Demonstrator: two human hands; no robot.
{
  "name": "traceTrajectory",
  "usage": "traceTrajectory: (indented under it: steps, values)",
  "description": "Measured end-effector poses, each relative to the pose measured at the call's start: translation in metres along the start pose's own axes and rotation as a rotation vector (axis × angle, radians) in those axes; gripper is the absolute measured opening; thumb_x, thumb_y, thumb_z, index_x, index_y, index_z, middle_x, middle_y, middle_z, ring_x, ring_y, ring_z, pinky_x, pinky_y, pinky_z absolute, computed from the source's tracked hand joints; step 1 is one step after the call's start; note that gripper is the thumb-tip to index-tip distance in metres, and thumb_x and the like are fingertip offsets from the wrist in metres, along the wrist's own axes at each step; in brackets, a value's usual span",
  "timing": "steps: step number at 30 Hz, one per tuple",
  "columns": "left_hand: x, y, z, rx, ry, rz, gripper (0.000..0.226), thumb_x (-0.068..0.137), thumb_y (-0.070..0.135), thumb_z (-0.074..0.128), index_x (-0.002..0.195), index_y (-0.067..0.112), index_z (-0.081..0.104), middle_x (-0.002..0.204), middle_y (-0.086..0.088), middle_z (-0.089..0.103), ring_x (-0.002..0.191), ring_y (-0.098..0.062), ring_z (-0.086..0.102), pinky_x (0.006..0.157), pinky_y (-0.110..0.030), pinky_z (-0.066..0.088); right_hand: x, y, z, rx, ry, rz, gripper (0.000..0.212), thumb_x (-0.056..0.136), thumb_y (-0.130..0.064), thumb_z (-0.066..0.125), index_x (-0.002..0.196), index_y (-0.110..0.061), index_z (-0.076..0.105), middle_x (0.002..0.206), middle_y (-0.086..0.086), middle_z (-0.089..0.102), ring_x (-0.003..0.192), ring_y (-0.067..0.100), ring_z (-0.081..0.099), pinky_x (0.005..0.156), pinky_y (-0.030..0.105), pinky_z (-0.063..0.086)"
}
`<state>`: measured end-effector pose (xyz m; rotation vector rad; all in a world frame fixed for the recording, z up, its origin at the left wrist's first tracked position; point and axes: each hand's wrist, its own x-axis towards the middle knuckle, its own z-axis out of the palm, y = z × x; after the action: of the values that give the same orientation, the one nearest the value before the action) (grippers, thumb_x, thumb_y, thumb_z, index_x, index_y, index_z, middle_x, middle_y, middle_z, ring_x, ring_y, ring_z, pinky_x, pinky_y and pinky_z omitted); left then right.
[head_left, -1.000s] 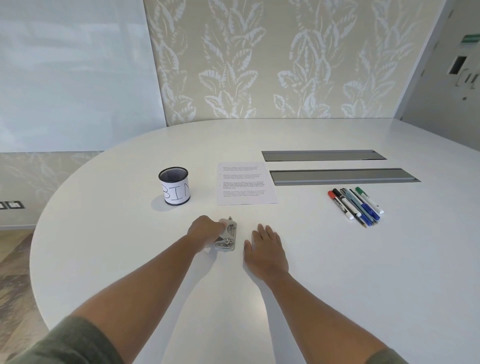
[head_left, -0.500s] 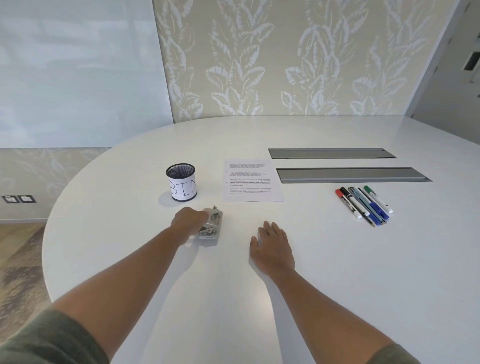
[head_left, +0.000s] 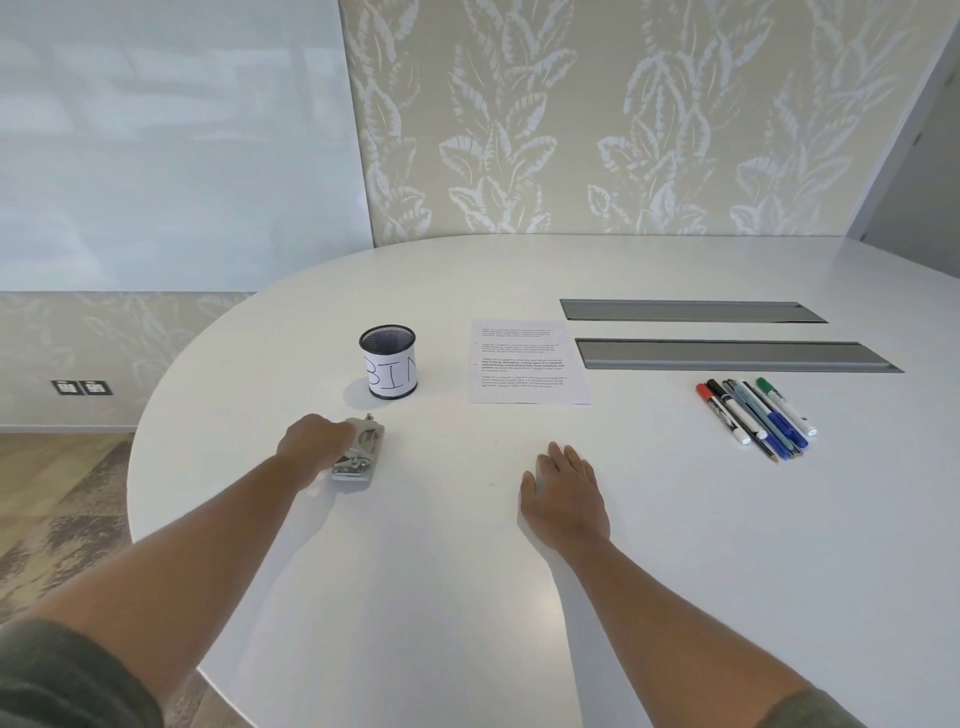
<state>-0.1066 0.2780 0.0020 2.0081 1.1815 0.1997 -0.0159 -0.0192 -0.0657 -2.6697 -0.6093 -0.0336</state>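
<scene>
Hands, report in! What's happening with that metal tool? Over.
Left hand grips the metal tool, on the table. Right hand flat on the table, holding nothing. Cup just beyond the tool, not touching.

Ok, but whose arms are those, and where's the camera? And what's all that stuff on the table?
Those arms belong to a person; there is no robot here. The camera sits on the person's head and looks forward and down, so you see roughly what they see. Their left hand grips a small metal tool on the white table. Their right hand rests flat on the table and holds nothing. Further back stands a black mesh cup with a paper label reading BIN. To its right lies a printed sheet. Further right is a row of pens, just in front of two grey strips set into the tabletop.
</scene>
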Motion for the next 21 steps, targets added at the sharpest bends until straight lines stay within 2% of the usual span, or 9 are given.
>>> traceTrajectory:
  steps: [5, 12, 16, 19, 21]
  values:
    - [0.001, -0.011, -0.008, 0.029, 0.012, -0.014, 0.023, 0.084, 0.027, 0.056, 0.073, 0.008, 0.059, 0.078, -0.009, 0.063, 0.084, -0.032, 0.066, 0.069, -0.030, 0.045, 0.000, -0.001, -0.001, -0.003, 0.008, -0.001, 0.049, 0.100, -0.035, 0.032, 0.140, -0.011, 0.047, 0.161, 0.005, 0.026, 0.151, 0.022, 0.013, 0.123, 0.035, 0.007]
    - [0.002, -0.016, -0.009, 0.059, -0.008, -0.035, 0.023, 0.086, 0.028, 0.056, 0.074, 0.008, 0.058, 0.075, -0.008, 0.061, 0.072, -0.027, 0.056, 0.059, -0.027, 0.039, -0.001, -0.002, 0.000, -0.003, 0.000, -0.002, 0.049, 0.100, -0.036, 0.032, 0.140, -0.011, 0.047, 0.161, 0.005, 0.026, 0.151, 0.022, 0.013, 0.123, 0.035, 0.007]
    - [0.004, -0.021, -0.012, 0.039, -0.043, -0.039, 0.018, 0.083, 0.023, 0.055, 0.078, 0.007, 0.062, 0.079, -0.011, 0.066, 0.077, -0.030, 0.064, 0.064, -0.028, 0.043, -0.001, -0.002, -0.001, -0.007, 0.003, 0.002, 0.050, 0.100, -0.036, 0.032, 0.141, -0.011, 0.046, 0.161, 0.005, 0.026, 0.151, 0.022, 0.013, 0.123, 0.035, 0.007]
    - [0.001, -0.022, -0.015, 0.038, -0.057, -0.026, 0.015, 0.081, 0.021, 0.055, 0.077, 0.007, 0.061, 0.078, -0.011, 0.065, 0.077, -0.029, 0.062, 0.071, -0.031, 0.049, -0.001, -0.001, -0.001, -0.010, 0.006, -0.002, 0.049, 0.100, -0.036, 0.032, 0.140, -0.011, 0.046, 0.161, 0.005, 0.026, 0.151, 0.022, 0.013, 0.123, 0.035, 0.007]
    - [0.001, -0.020, -0.016, 0.046, -0.071, -0.020, 0.015, 0.074, 0.022, 0.053, 0.076, 0.008, 0.059, 0.074, -0.009, 0.061, 0.074, -0.028, 0.057, 0.071, -0.032, 0.048, -0.001, -0.001, 0.001, -0.010, 0.008, 0.000, 0.050, 0.100, -0.036, 0.032, 0.140, -0.011, 0.047, 0.161, 0.005, 0.027, 0.151, 0.022, 0.013, 0.123, 0.035, 0.007]
